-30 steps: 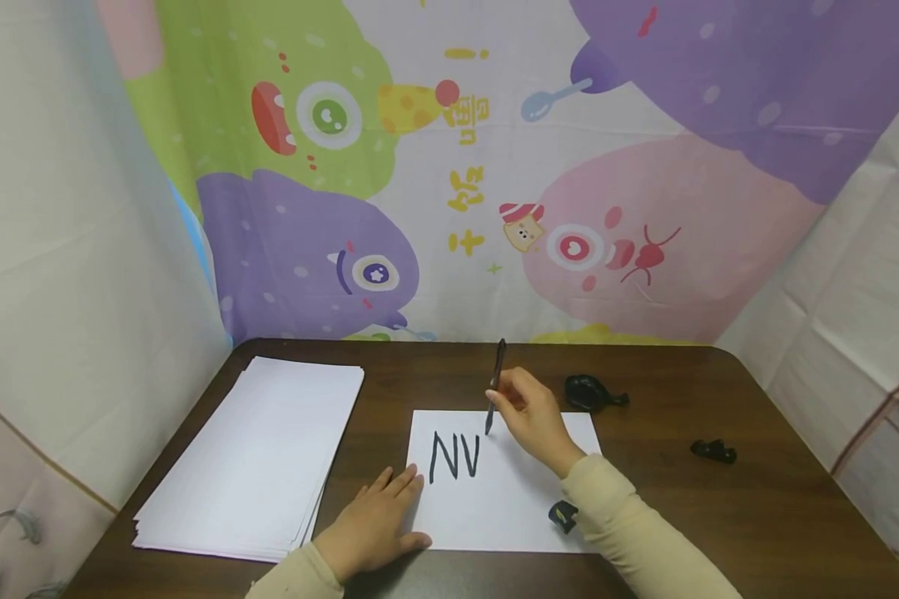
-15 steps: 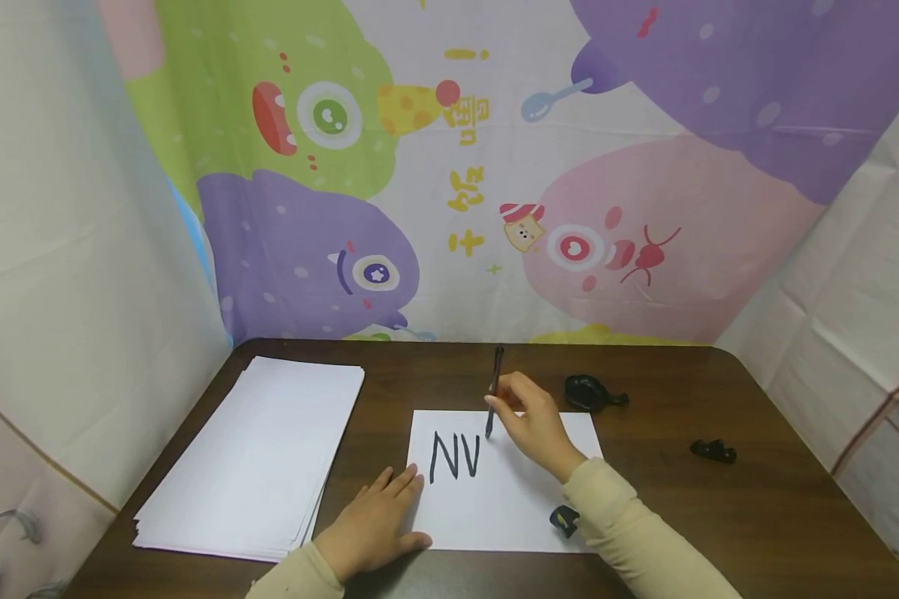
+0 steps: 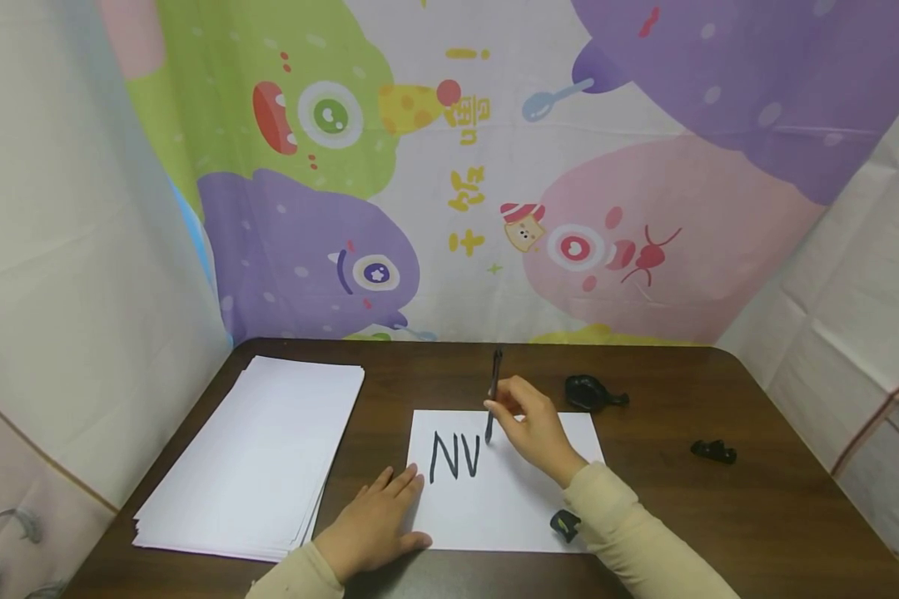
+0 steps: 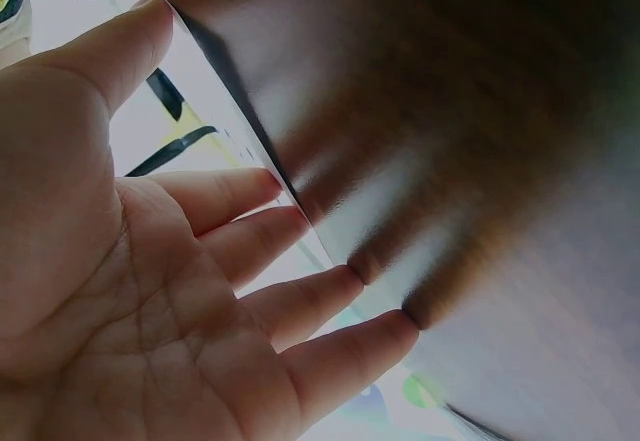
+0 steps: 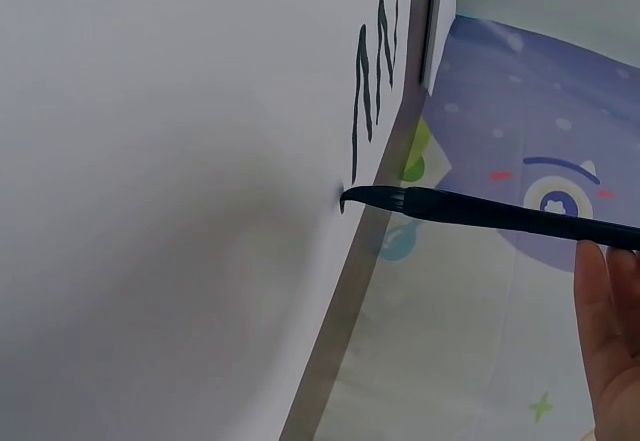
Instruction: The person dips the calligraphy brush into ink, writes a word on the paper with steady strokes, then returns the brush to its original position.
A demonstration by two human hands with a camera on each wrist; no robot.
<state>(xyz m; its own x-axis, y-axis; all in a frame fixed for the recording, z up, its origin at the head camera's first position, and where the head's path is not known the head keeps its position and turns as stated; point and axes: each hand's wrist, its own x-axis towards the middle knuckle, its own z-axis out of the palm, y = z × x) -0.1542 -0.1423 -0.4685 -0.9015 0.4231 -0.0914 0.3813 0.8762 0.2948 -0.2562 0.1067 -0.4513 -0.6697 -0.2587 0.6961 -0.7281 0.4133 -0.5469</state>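
Note:
In the head view my right hand (image 3: 530, 426) pinches a dark ink brush (image 3: 495, 378), held nearly upright over the white sheet of paper (image 3: 494, 520). The bent bristles (image 5: 372, 197) press on the sheet in the right wrist view, with a short dark mark under the tip. Bold black strokes (image 3: 455, 457) like the letters N and V stand just left of the brush. My left hand (image 3: 374, 522) lies flat at the sheet's left edge, its fingers straight and spread, fingertips on the paper. The left wrist view shows its palm (image 4: 130, 311).
A stack of white paper (image 3: 255, 457) lies on the left of the brown table (image 3: 787, 516). Beyond the sheet's far right corner sits a rounded black object with a narrow neck (image 3: 588, 392). A small black piece (image 3: 713, 451) lies farther right. A cartoon-print cloth (image 3: 449, 308) hangs behind.
My right hand and the brush have moved slightly toward me, the tip travelling a short way down the paper right of the V. My left hand has stayed in place.

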